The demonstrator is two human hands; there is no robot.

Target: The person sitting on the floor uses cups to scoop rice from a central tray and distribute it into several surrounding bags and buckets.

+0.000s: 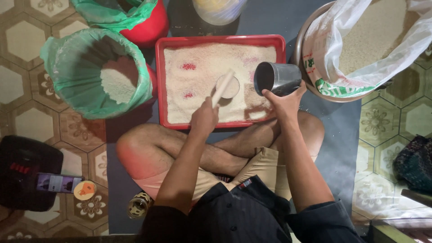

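1. Over the red tray (220,39) on the floor, seen from the head camera, the person is sitting cross-legged with both hands working above a bed of white grain (198,90).
2. Left hand (204,118) is closing its grip around the lower end of a pale wooden stick (223,87), which is slanting up and to the right, its upper end lying across a small round measure (229,86) set in the grain.
3. Right hand (284,100) is gripping a metal cup (277,78) from below, fingers wrapped round its wall, the cup lying tipped on its side with its dark mouth facing left, just beside the measure.
4. Handling, as I judge it: the cup is looking rigid and smooth, so likely slippery with grain dust; holding it round the middle of the wall is giving the surest purchase. The stick is seeming light and stiff, best held near its end. The loose grain is spilling easily.
5. Around them a green-lined tub (67,58) of flour-like powder is standing left of the tray, and a basin with a white sack (333,45) of grain is standing right.
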